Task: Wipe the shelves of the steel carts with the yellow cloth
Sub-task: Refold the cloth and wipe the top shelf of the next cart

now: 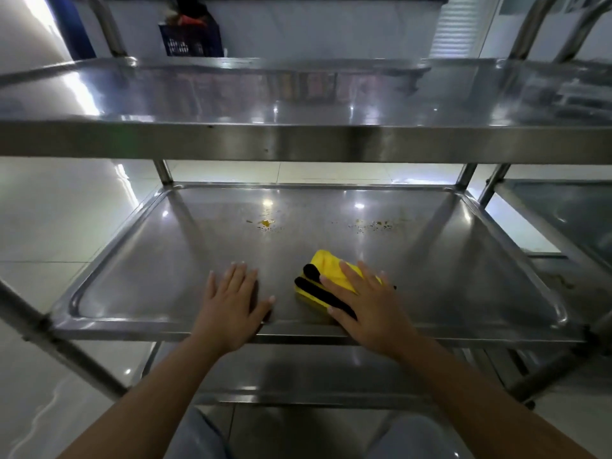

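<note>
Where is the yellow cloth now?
The yellow cloth lies on the middle shelf, near its front edge, right of centre, under the flat right hand.

Under the spread fingers [351, 276] of the right hand lies a folded bright yellow cloth with black edging [326, 271]; two black bands run along its fold on the thumb side, and plain yellow shows beyond the fingertips. The grey brushed-steel middle shelf [159, 260] beneath the fingers [236, 273] of the left hand is dull silver with white light glints. Ahead of both sets of fingers sits a small yellow-orange stain with dark specks [265, 223], and to the right of it a scatter of brown and ochre speckles [374, 225]. The glossy silver steel top shelf [298, 144] above carries blurred, streaky reflections. The pale white tiled floor [49, 210] shows thin grey grout lines.
</note>
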Motion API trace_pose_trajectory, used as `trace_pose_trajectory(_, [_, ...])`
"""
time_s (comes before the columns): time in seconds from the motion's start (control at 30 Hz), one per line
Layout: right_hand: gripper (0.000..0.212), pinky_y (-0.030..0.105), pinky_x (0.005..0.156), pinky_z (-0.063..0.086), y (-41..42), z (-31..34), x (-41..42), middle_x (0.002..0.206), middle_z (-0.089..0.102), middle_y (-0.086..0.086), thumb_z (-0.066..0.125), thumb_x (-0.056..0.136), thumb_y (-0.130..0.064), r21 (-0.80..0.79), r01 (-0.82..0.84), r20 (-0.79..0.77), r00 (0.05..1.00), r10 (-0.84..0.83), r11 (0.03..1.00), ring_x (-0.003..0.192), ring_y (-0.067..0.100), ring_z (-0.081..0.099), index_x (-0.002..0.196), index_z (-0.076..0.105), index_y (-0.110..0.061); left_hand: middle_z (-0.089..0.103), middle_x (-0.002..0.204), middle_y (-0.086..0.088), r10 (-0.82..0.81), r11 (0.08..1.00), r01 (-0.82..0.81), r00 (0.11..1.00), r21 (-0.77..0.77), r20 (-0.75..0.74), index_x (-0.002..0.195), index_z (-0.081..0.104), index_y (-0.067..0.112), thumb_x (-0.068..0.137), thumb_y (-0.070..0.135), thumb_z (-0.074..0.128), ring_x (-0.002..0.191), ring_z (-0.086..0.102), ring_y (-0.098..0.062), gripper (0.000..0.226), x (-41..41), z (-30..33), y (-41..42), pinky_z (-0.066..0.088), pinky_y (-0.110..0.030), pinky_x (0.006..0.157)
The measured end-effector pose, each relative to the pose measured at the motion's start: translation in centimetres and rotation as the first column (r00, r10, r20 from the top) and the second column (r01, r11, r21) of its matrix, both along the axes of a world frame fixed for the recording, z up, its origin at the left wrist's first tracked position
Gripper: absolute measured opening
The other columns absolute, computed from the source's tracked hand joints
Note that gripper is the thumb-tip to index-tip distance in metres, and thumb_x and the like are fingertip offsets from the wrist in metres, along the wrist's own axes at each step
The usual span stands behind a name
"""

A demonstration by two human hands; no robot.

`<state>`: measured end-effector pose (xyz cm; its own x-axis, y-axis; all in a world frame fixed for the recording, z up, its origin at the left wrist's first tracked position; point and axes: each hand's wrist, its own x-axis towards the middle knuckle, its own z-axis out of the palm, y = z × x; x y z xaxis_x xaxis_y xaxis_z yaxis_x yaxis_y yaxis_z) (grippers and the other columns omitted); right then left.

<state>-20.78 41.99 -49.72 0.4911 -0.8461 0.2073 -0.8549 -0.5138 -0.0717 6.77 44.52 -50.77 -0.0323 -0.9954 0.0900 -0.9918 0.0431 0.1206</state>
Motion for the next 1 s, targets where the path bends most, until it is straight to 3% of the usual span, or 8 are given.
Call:
trace_pose_trajectory(0.13, [0.052, 0.050, 0.112, 0.017, -0.7, -0.5, -1.0, 0.161, 0.009, -0.007, 0.031, 0.096, -0.057, 0.039, 0.030, -0.053, 0.998, -0.028, 0.999, 0.148, 0.024, 0.005, 0.145, 0.016, -0.052, 0.006, 0.162, -0.003, -0.015, 1.000, 0.015, 1.000, 0.015, 0.000, 0.153, 0.012, 0.021, 0.078, 0.075, -0.006, 0.149, -0.005, -0.017, 0.095, 0.2, -0.2, -0.1, -0.011, -0.045, 0.117])
trace_pose_trajectory(0.33, [0.053, 0.056, 0.108, 0.020, -2.1, -0.9, 1.5, 0.161, 0.010, -0.003, 0.034, 0.094, -0.058, 0.063, 0.260, 0.016, 0.965, -0.261, 0.964, 0.146, 0.030, 0.006, 0.144, 0.020, -0.051, 0.017, 0.161, -0.003, -0.011, 1.000, 0.011, 1.000, 0.006, 0.004, 0.151, 0.020, 0.021, 0.075, 0.075, -0.007, 0.148, 0.008, -0.017, 0.097, 0.0, -0.4, -0.2, 0.000, -0.046, 0.119])
trace_pose_trajectory(0.43, [0.056, 0.062, 0.107, 0.011, -2.8, -0.8, 5.4, 0.161, 0.004, -0.002, 0.022, 0.091, -0.067, 0.129, 0.183, 0.049, 0.980, -0.191, 0.975, 0.145, 0.033, -0.001, 0.144, 0.015, -0.049, 0.021, 0.159, -0.001, -0.001, 1.000, 0.001, 1.000, -0.016, -0.018, 0.150, 0.024, 0.022, 0.074, 0.076, -0.006, 0.147, 0.013, -0.016, 0.098, -0.1, -0.3, -0.3, 0.005, -0.046, 0.119])
trace_pose_trajectory(0.5, [0.052, 0.062, 0.107, 0.010, -3.3, -0.8, 6.5, 0.161, 0.002, -0.003, 0.019, 0.094, -0.063, 0.127, 0.099, 0.030, 0.994, -0.104, 0.987, 0.146, 0.031, -0.003, 0.144, 0.014, -0.050, 0.023, 0.159, 0.001, 0.016, 1.000, -0.016, 1.000, -0.016, -0.025, 0.150, 0.027, 0.024, 0.075, 0.076, -0.003, 0.146, 0.016, -0.015, 0.095, -0.1, -0.2, -0.3, 0.008, -0.046, 0.118])
trace_pose_trajectory(0.63, [0.047, 0.055, 0.110, 0.017, -4.3, -0.8, 3.2, 0.161, 0.009, -0.005, 0.029, 0.098, -0.053, 0.074, 0.033, 0.015, 0.999, -0.034, 0.997, 0.147, 0.025, 0.005, 0.144, 0.021, -0.050, 0.039, 0.150, -0.002, -0.001, 1.000, 0.001, 1.000, -0.001, -0.006, 0.141, 0.043, 0.022, 0.096, 0.059, 0.024, 0.138, 0.034, -0.020, 0.061, -0.1, 0.6, -1.1, 0.026, -0.041, 0.110])
trace_pose_trajectory(0.73, [0.048, 0.051, 0.112, 0.022, -5.1, -0.7, -1.7, 0.160, 0.011, -0.006, 0.031, 0.098, -0.052, 0.049, 0.158, -0.011, 0.987, -0.158, 0.986, 0.146, 0.026, 0.011, 0.145, 0.023, -0.048, 0.056, 0.128, -0.012, 0.024, 0.999, -0.019, 0.994, 0.042, -0.111, 0.122, 0.058, 0.014, 0.094, 0.058, 0.025, 0.121, 0.050, -0.030, 0.062, -0.6, 1.8, -2.4, 0.036, -0.036, 0.095])
trace_pose_trajectory(0.87, [0.049, 0.054, 0.111, 0.026, -6.2, -0.2, -7.4, 0.160, 0.013, -0.004, 0.033, 0.098, -0.051, 0.111, 0.392, 0.043, 0.916, -0.398, 0.913, 0.144, 0.030, 0.014, 0.146, 0.023, -0.047, 0.037, 0.151, -0.008, 0.036, 0.999, -0.036, 0.999, 0.015, -0.030, 0.144, 0.036, 0.018, 0.095, 0.058, 0.026, 0.135, 0.038, -0.030, 0.064, -1.3, 1.8, -4.0, 0.033, -0.044, 0.107])
trace_pose_trajectory(1.0, [0.049, 0.060, 0.107, 0.022, -6.6, -0.5, -3.9, 0.159, 0.015, 0.000, 0.034, 0.096, -0.053, 0.110, 0.552, 0.071, 0.825, -0.560, 0.827, 0.142, 0.034, 0.013, 0.144, 0.028, -0.045, 0.041, 0.146, -0.007, 0.039, 0.997, -0.033, 0.995, 0.066, -0.091, 0.143, 0.036, 0.017, 0.091, 0.061, 0.021, 0.134, 0.037, -0.028, 0.069, -3.0, 1.3, -4.2, 0.031, -0.045, 0.110])
